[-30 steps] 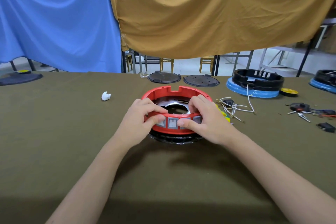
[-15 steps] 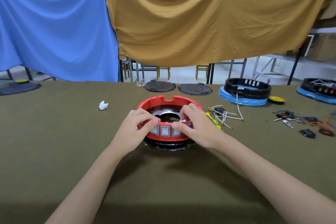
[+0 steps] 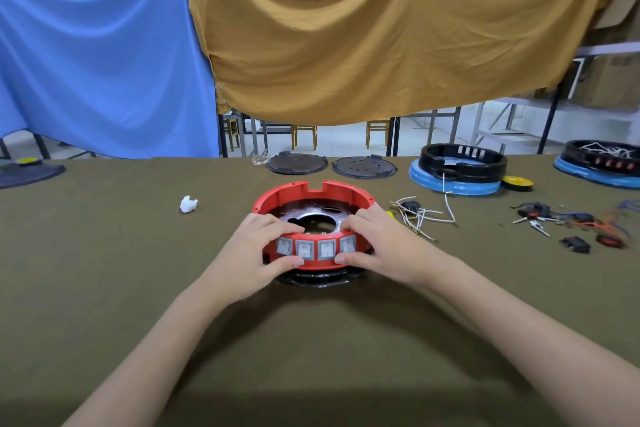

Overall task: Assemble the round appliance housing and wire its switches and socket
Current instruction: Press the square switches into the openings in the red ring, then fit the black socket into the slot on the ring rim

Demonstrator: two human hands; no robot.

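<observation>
Red plastic ring housing (image 3: pixel 313 192) gripped both hands.

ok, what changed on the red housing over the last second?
Both hands slid outward along the front wall: all four switches now show. Left hand and right hand still grip the red housing, which stayed put on the table.

red round housing (image 3: pixel 313 194) upright on table, four grey switches (image 3: pixel 316 249) in near wall

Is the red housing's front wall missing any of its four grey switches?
No, all four grey switches sit in a row in the red housing, between both hands.
</observation>
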